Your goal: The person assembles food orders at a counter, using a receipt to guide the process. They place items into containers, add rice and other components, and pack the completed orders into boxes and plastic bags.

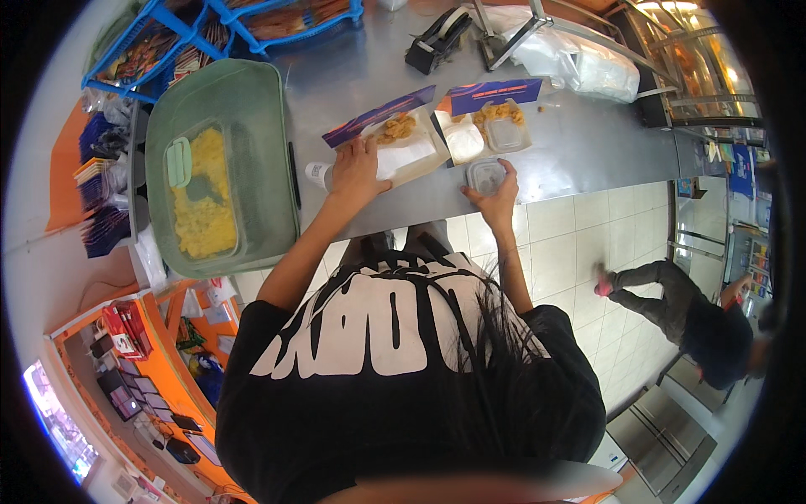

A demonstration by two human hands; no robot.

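Fingers of the left hand (357, 172) lay spread and released on the near edge of an open food box (401, 144); the right hand (497, 195) grasped a small lidded cup (486, 175) just right of it on the steel counter (579, 143).

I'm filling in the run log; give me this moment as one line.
left hand: flat on open food box | right hand: on small clear lidded cup | surface: steel counter

The shiny metal worktop (579, 147) holds two open food boxes (403, 143) (483, 126), a small clear tub (487, 175), a big green bin (252, 126) with yellow food, blue baskets (227, 34), a black tape holder (437, 38) and plastic bags (579, 67).
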